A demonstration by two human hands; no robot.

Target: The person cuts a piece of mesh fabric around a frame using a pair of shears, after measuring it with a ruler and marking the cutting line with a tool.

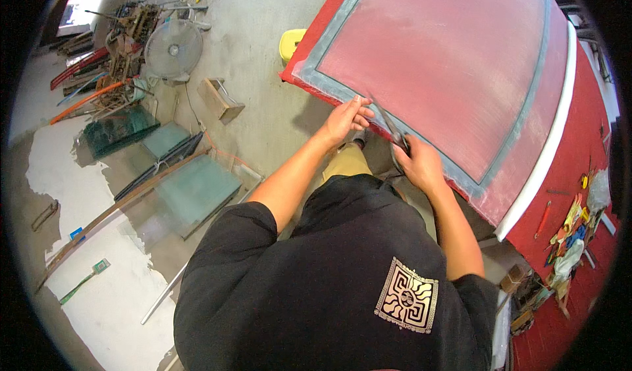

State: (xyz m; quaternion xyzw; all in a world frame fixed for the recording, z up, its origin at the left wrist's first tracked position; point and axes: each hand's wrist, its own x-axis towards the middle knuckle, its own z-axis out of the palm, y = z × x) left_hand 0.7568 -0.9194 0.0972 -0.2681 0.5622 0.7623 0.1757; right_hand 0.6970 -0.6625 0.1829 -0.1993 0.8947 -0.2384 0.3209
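My right hand [421, 165] grips a pair of dark scissors [390, 122] by the handles, its blades pointing away and to the left over the panel's near edge. Close to the blade tips, my left hand [345, 119] has its thumb and forefinger drawn together and the other fingers half curled. Anything between those fingertips is too small to make out. Both hands are at the near border of a large red panel [309, 68]. On it lies a thin, see-through pinkish sheet [434, 55], with a grey-blue band [329, 84] running around the area.
A white curved strip [550, 140] crosses the panel at right; beyond it lie tools and rags [573, 233]. A yellow stool [291, 44] stands past the far-left corner. On the floor at left are a fan [173, 50], glass panes [197, 190], a wooden box [220, 100] and scrap [122, 42].
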